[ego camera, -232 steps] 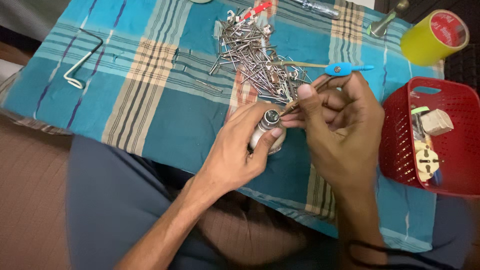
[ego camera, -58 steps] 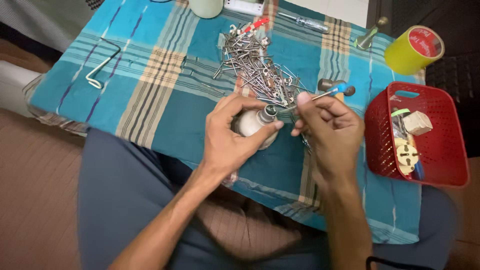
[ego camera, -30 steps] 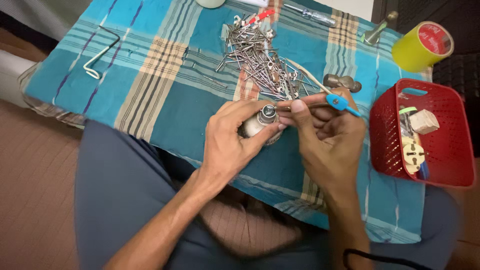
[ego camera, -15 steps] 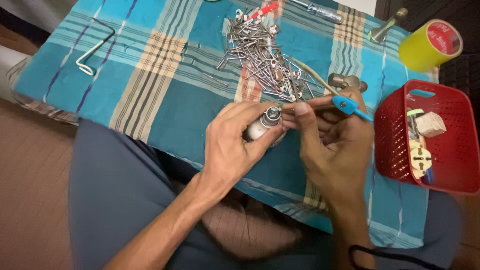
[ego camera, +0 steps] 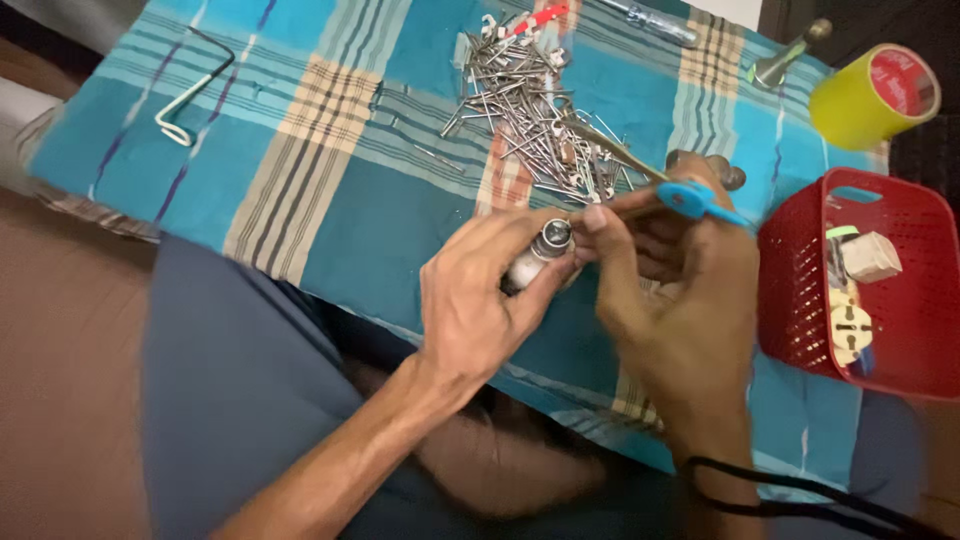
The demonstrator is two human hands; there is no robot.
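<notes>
Head view, left to right: bent metal rod (ego camera: 190, 92) lying at far left on blue plaid cloth (ego camera: 330, 200), well apart from both hands. Further right, heap of nails and metal fasteners (ego camera: 530, 110) near top centre of cloth, with small red-handled piece (ego camera: 540, 17) at upper edge of heap and slim metal tool (ego camera: 655, 22) just beyond. Below heap, left hand (ego camera: 470, 300) curled shut around small white cylindrical fitting with metal cap (ego camera: 538, 253), thumb and fingers wrapped about its body, metal end facing up and to the right. Fitting held above cloth, just below heap, between both hands. Right hand (ego camera: 680, 290) directly beside, fingers pinched closed on blue-handled screwdriver (ego camera: 690, 198), fingertip touching metal cap; thin shaft running leftward to that cap, though exact contact point too small to tell. Dark rounded object (ego camera: 715, 168) partly hidden behind right hand. Black cord (ego camera: 800, 490) looped at right wrist. Upper right, metal fitting with flared base (ego camera: 785, 58) at edge of cloth, then yellow roll of tape (ego camera: 870, 95) with red label on round end face, lying tilted at top right corner. Far right, red slotted plastic basket (ego camera: 800, 290) resting on cloth just beside right hand, holding pale boxy plug-like piece (ego camera: 868, 256) and cream electrical socket part (ego camera: 850, 330) below it.
</notes>
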